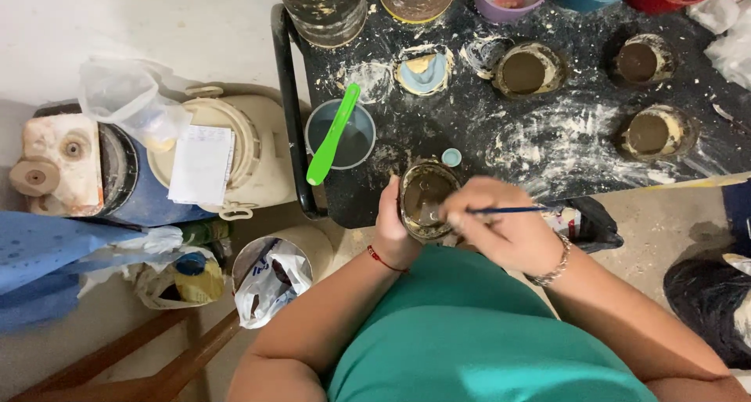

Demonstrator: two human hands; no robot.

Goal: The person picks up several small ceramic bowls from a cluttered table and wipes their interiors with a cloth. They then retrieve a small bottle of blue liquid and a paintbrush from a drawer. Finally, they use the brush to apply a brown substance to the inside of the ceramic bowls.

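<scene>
A small clay pot point(425, 201) sits at the near edge of the black desk point(547, 148), its inside dark and its rim smeared with pale slip. The left hand point(393, 228) wraps the pot's near-left wall, its grip pressed around it. The right hand point(501, 226) pinches a thin blue-handled brush point(508, 209) between thumb and fingers, the tip reaching inside the pot. The pot looks stiff but brittle, fairly light and possibly slick where it is wet; it is likely best held around the outer wall, as now, away from the fresh coating. Just beyond lies a small pale blue cap point(451, 157). To the left stands a grey cup point(341, 134) with a green spatula point(334, 134) across it. Three similar pots point(526, 71) rest farther back among white smears.
</scene>
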